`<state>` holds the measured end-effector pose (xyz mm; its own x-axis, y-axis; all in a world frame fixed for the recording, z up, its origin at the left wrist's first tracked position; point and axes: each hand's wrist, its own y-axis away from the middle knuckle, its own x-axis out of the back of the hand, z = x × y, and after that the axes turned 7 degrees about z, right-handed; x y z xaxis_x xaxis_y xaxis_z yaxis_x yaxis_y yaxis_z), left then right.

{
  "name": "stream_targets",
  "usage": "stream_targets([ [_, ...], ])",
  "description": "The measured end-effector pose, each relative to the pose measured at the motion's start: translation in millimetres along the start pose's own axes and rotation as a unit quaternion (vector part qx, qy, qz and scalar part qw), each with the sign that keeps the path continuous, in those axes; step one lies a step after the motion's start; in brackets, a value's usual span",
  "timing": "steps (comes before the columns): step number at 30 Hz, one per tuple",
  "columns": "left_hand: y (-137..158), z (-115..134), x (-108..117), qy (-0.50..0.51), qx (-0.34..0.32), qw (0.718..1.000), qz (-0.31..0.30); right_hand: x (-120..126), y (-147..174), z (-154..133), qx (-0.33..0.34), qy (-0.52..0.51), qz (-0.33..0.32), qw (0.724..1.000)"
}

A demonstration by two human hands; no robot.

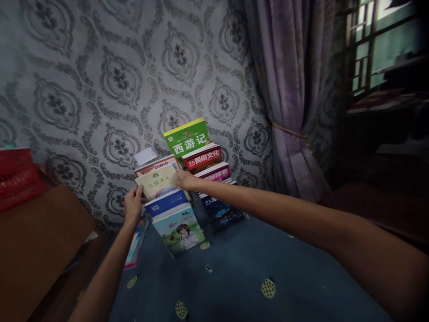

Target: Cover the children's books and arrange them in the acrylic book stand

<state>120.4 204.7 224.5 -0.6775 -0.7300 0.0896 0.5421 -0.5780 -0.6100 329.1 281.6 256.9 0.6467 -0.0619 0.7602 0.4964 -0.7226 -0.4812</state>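
Observation:
A cream-coloured book (157,182) with Chinese characters on its cover stands tilted between my two hands. My left hand (133,205) grips its left edge, fingers closed. At its upper right edge my right hand (185,180) pinches the cover. Behind it stands a brown-edged book (157,166). In front are a blue book (167,202) and a book with a painted child on a green meadow (181,230). To the right a second row holds a green book (189,138), a red one (204,159), a pink one (219,171) and a dark blue one (221,209).
The books stand on a dark blue patterned cloth (241,268) against a papered wall (134,80). More books (136,246) lie at the left. A cardboard box (43,241) and a red basket (20,179) stand far left. A purple curtain (288,89) hangs right.

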Motion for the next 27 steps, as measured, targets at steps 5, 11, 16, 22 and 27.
stream_targets([
  [5, -14, 22, -3, -0.013, -0.07, 0.996, 0.06, 19, 5, -10, 0.004, -0.012, 0.043, 0.999],
  [11, -15, 36, -10, 0.006, -0.089, 0.991, 0.105, 30, 7, -4, 0.094, -0.04, 0.108, 0.989],
  [16, -11, 48, -10, -0.004, -0.121, 0.985, 0.124, 30, 3, 7, 0.162, -0.033, 0.147, 0.975],
  [22, -5, 33, -12, -0.032, -0.108, 0.99, 0.087, 32, 9, 7, 0.07, 0.039, 0.072, 0.994],
  [27, -1, 12, -14, -0.068, -0.106, 0.99, 0.07, 32, 17, 2, 0.012, 0.073, 0.018, 0.997],
])
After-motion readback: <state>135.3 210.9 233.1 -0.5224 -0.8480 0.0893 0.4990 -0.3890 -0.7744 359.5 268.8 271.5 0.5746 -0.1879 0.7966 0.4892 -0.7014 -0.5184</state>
